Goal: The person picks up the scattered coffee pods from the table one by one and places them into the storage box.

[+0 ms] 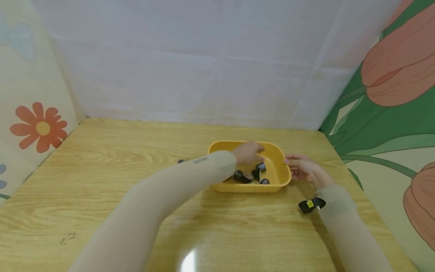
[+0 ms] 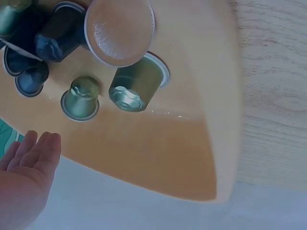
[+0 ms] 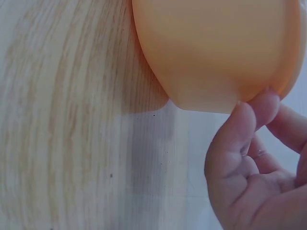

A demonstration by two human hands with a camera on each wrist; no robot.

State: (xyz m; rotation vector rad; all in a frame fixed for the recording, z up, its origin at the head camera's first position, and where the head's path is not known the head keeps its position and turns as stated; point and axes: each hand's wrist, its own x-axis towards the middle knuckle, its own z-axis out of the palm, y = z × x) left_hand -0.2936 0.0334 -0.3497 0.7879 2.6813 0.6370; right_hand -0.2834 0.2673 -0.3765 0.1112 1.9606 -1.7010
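Observation:
A yellow plastic tub (image 1: 249,188) stands on the table with several coffee capsules inside. My left hand (image 1: 247,153) reaches over it, fingers loosely extended and nothing between them. In the left wrist view that hand (image 2: 31,175) is at the lower left, apart from a small green capsule (image 2: 81,98). Nearby lie a larger green capsule (image 2: 136,84), one with a pale copper lid (image 2: 120,31) and dark blue ones (image 2: 60,31). My right hand (image 1: 306,170) pinches the tub's right rim between thumb and finger, as the right wrist view shows at the tub's edge (image 3: 206,91).
The wood-grain table (image 1: 112,181) extends around the tub. A white cloth (image 1: 190,75) hangs behind it, and panels with a painted red flower (image 1: 42,128) and tulips (image 1: 401,71) flank the sides. A black wrist device (image 1: 310,205) sits by my right sleeve.

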